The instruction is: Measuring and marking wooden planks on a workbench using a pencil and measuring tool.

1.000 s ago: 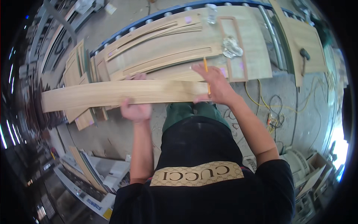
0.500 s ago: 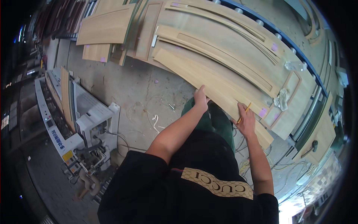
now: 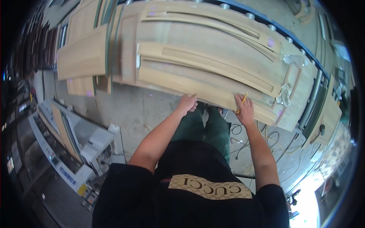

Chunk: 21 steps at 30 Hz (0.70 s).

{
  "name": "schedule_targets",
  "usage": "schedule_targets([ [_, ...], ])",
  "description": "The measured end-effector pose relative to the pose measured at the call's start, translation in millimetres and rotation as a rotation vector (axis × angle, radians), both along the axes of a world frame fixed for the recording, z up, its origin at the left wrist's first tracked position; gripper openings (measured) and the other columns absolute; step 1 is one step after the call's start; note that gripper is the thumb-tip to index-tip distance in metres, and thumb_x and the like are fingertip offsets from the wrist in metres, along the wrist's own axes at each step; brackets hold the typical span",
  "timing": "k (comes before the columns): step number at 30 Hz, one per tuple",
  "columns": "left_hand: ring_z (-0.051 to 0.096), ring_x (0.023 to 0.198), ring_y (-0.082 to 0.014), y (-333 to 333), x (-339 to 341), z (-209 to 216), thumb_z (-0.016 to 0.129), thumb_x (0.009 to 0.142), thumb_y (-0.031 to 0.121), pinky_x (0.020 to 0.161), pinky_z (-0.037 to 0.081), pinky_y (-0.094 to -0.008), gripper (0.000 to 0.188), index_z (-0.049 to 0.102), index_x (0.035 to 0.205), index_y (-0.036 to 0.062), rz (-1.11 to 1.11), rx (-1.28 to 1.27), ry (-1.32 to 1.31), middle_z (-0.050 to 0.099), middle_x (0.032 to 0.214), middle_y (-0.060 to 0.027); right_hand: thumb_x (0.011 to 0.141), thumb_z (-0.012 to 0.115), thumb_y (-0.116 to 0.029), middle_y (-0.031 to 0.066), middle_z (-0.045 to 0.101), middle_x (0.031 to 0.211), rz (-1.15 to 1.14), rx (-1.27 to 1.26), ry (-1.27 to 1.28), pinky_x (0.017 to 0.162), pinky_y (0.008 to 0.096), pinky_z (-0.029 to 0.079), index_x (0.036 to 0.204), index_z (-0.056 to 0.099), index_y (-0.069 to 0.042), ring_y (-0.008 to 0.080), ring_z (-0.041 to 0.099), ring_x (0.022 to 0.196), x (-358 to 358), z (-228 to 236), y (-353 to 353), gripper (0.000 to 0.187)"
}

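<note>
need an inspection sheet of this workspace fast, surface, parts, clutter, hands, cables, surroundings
Surface: large pale wood panel on a roller conveyor, with several boards on it
Job's things: long plain board along the panel's near edge; pencil in the right hand
Clutter: crumpled clear wrap and clear plastic bottle toward the right end
Hands: right on the long plain board; left hand at its near edge, grip unclear
Cables: dark and yellow cables loose on the floor, at right
Surroundings: grey machine lower left; hammer far right
</note>
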<state>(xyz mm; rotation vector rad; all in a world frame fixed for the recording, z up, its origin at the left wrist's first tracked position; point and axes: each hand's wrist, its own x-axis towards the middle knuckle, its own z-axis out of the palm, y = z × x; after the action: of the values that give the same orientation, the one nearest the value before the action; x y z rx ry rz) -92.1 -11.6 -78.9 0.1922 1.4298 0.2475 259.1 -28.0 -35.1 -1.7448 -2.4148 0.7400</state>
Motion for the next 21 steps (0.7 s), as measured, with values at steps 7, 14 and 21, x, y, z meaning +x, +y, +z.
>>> schedule_targets([
  [7, 0.07, 0.087, -0.0417, 129, -26, 31, 0.062, 0.103, 0.035, 0.083, 0.055, -0.0487, 0.036, 0.07, 0.109, 0.0001, -0.507, 0.859, 0.688, 0.071, 0.085, -0.0214, 0.073, 0.092, -0.026, 0.0124, 0.053, 0.156, -0.267, -0.055, 0.083, 0.119, 0.0483, 0.039, 0.153, 0.049, -0.013, 0.0355, 0.052, 0.141, -2, 17, -18, 0.091],
  [14, 0.061, 0.125, -0.0382, 307, 12, 9, 0.07, 0.095, 0.021, 0.104, 0.053, -0.0467, 0.04, 0.066, 0.133, 0.0079, -0.876, 1.359, 0.895, 0.065, 0.131, -0.0186, 0.081, 0.09, -0.017, 0.0196, 0.054, 0.155, -0.748, -0.172, 0.186, 0.11, 0.0481, 0.048, 0.155, 0.047, -0.008, 0.0403, 0.056, 0.138, -24, 51, -125, 0.086],
  [21, 0.065, 0.117, -0.0358, 397, 59, -42, 0.067, 0.089, 0.013, 0.094, 0.056, -0.0521, 0.026, 0.068, 0.114, 0.0084, -1.312, 1.453, 0.981, 0.067, 0.121, -0.0158, 0.092, 0.082, -0.019, 0.0186, 0.06, 0.145, -1.54, -0.417, 0.176, 0.099, 0.0409, 0.054, 0.153, 0.048, -0.001, 0.0311, 0.068, 0.119, -42, 79, -289, 0.072],
])
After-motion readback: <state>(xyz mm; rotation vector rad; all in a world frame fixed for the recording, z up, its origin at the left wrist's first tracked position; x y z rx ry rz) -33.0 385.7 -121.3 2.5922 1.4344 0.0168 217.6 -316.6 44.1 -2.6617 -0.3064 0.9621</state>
